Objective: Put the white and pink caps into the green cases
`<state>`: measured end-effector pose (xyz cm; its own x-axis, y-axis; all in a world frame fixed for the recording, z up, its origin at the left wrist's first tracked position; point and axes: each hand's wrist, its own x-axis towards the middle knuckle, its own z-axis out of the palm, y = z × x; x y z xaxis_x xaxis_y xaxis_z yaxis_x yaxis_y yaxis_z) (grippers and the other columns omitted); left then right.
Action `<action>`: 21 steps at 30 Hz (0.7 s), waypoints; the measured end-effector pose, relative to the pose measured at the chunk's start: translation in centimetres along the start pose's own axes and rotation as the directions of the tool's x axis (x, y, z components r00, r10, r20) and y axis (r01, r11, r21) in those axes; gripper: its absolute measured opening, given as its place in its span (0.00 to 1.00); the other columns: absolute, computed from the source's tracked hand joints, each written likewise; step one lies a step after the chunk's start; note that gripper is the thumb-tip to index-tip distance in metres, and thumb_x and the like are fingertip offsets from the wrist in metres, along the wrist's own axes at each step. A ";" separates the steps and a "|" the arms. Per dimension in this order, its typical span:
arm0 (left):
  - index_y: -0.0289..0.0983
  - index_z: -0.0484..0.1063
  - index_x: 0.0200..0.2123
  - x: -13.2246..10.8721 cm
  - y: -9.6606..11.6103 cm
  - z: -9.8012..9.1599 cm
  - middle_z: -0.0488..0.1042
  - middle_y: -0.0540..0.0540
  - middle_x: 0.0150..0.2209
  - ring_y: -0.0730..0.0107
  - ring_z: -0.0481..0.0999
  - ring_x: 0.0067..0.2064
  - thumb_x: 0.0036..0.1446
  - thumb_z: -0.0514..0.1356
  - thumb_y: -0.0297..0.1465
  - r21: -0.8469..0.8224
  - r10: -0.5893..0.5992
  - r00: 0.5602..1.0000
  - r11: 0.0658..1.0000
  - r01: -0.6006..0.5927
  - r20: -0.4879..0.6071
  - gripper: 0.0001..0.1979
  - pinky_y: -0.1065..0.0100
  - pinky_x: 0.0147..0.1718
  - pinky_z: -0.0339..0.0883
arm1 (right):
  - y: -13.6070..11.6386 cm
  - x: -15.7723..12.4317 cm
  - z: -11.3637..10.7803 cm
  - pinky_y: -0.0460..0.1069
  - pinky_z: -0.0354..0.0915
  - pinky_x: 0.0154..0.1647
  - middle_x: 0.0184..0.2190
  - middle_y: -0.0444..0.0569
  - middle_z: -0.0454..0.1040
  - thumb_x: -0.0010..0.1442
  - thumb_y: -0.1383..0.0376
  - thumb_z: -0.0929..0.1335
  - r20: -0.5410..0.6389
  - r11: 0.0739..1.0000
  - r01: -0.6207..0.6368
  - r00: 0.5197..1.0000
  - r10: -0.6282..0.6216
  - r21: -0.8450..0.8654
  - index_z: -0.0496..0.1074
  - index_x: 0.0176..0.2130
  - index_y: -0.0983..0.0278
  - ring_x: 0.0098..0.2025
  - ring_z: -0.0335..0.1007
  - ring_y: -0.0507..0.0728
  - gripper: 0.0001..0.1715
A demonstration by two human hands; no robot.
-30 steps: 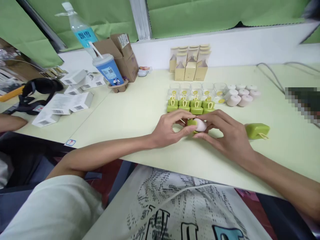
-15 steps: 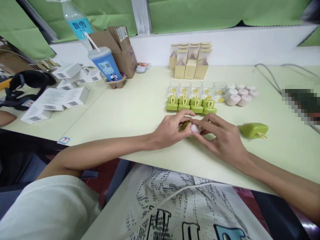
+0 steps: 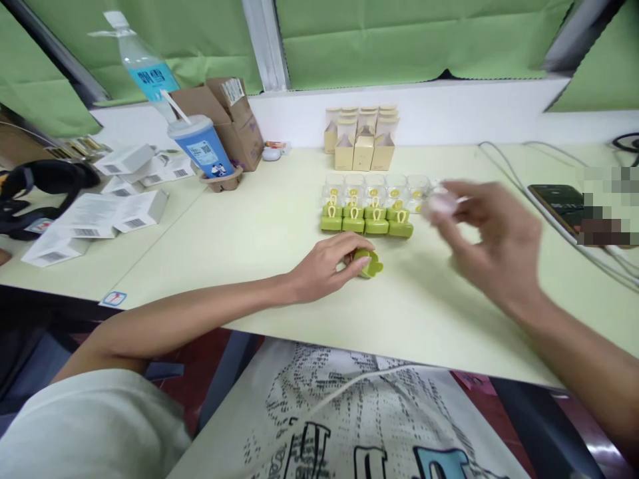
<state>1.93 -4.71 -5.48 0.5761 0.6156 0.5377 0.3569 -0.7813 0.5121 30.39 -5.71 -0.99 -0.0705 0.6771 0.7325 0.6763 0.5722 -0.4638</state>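
Note:
My left hand (image 3: pixel 332 267) rests on the table with thumb and fingers pinching a small green case (image 3: pixel 370 263), whose open hollow side shows. My right hand (image 3: pixel 492 243), blurred by motion, is raised to the right and holds a pale pink roll (image 3: pixel 442 203) between its fingertips. Behind my left hand stand several green cases with yellow loops (image 3: pixel 376 221) in a row. Clear round containers with yellow stickers (image 3: pixel 375 186) sit right behind them. My right hand hides the place to the right of the containers.
Small cream boxes (image 3: pixel 364 150) stand by the wall. At the left are a blue cup (image 3: pixel 204 150), a bottle (image 3: pixel 150 70), a cardboard box (image 3: pixel 244 130) and white boxes (image 3: pixel 117 216). A phone (image 3: pixel 556 203) and cables (image 3: pixel 519 183) lie at the right.
My right hand has moved away from my left, rightward and up, with the pink roll. The green case stays in my left hand, its hollow now showing. The view has shifted slightly.

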 end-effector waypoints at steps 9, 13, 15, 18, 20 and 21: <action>0.39 0.75 0.57 -0.4 -0.2 -0.1 0.83 0.39 0.52 0.61 0.84 0.54 0.80 0.57 0.33 -0.017 0.085 0.996 0.996 -0.085 0.038 0.10 0.55 0.52 0.82 | 9.1 4.5 -4.6 0.59 0.70 0.58 0.39 0.56 0.85 0.63 0.58 0.77 0.097 0.647 -0.496 0.747 0.658 -0.579 0.86 0.47 0.63 0.45 0.82 0.65 0.15; 0.39 0.74 0.57 -0.4 -0.2 -0.1 0.83 0.39 0.52 0.61 0.84 0.54 0.80 0.57 0.33 -0.018 0.105 0.994 0.994 -0.104 0.036 0.10 0.56 0.52 0.81 | 10.3 4.4 -4.0 0.58 0.69 0.59 0.37 0.53 0.83 0.61 0.59 0.77 0.088 0.668 -0.513 0.754 0.651 -0.539 0.82 0.46 0.62 0.44 0.80 0.64 0.14; 0.40 0.74 0.57 -0.4 -0.2 -0.1 0.83 0.39 0.52 0.61 0.84 0.54 0.80 0.57 0.34 -0.019 0.106 0.994 0.994 -0.105 0.042 0.10 0.55 0.52 0.81 | 10.8 4.3 -3.9 0.59 0.68 0.57 0.35 0.52 0.82 0.59 0.60 0.78 0.084 0.707 -0.516 0.777 0.624 -0.483 0.80 0.44 0.61 0.41 0.79 0.63 0.14; 0.41 0.74 0.57 -0.3 0.0 -0.2 0.83 0.39 0.52 0.60 0.84 0.55 0.80 0.56 0.35 -0.023 0.087 0.995 0.996 -0.086 0.056 0.10 0.55 0.53 0.81 | 11.7 4.2 -3.9 0.60 0.67 0.54 0.32 0.51 0.81 0.55 0.61 0.81 0.083 0.759 -0.501 0.810 0.580 -0.416 0.78 0.39 0.58 0.38 0.78 0.62 0.14; 0.41 0.74 0.57 -0.3 0.0 -0.3 0.83 0.39 0.53 0.60 0.84 0.54 0.80 0.56 0.35 -0.027 0.072 0.995 0.997 -0.070 0.067 0.11 0.55 0.52 0.82 | 12.4 4.1 -3.9 0.60 0.65 0.51 0.30 0.50 0.80 0.53 0.62 0.82 0.080 0.788 -0.471 0.838 0.540 -0.396 0.77 0.36 0.57 0.36 0.77 0.62 0.14; 0.41 0.74 0.58 -0.4 0.0 -0.3 0.83 0.39 0.53 0.61 0.84 0.54 0.80 0.56 0.36 -0.031 0.067 0.995 0.997 -0.064 0.072 0.11 0.55 0.51 0.82 | 12.7 4.0 -3.9 0.59 0.65 0.49 0.29 0.49 0.80 0.53 0.62 0.82 0.079 0.796 -0.460 0.846 0.528 -0.393 0.77 0.34 0.57 0.35 0.76 0.61 0.14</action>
<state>1.51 -4.88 -5.52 0.6500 0.5532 0.5210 0.2963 -0.8158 0.4967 41.54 2.51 -2.00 0.2393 0.9112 0.3354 0.8588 -0.0375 -0.5109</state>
